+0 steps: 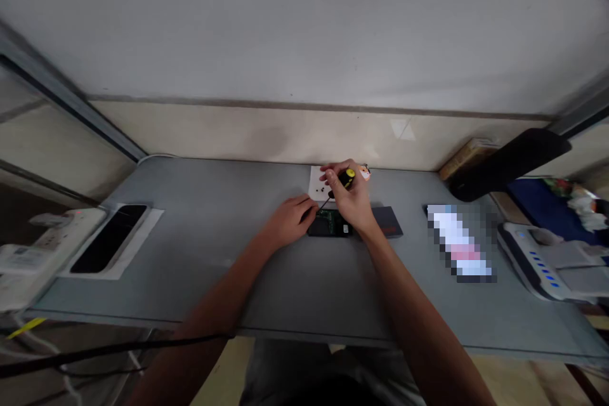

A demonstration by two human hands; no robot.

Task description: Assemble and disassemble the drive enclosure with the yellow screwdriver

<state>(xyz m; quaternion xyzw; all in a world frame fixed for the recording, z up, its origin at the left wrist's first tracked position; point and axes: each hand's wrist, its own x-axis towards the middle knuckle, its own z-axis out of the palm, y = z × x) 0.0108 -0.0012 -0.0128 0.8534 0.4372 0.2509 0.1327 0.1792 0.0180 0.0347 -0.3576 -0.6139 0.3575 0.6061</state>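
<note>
A small black electronic device with a green circuit board [339, 216] exposed lies flat on the grey table. My left hand [291, 221] grips its left corner with fingers bent together; their tips are partly hidden. In my right hand [354, 203] is a screwdriver [347, 177] with a yellow and black handle, held at a slant. Its thin shaft points down and left to the device's upper left edge, near my left fingertips. Behind the device a white sheet [314, 176] carries several small dark screws. Touching or close to my right wrist is a dark grey flat piece [391, 221].
A phone [110, 238] lies on white paper at the left, beside a white power strip [61, 235]. Rightward are a lit, pixelated screen [457, 244], a white power strip with blue switches [530, 260] and a black cylinder [509, 165]. A wall closes off the back.
</note>
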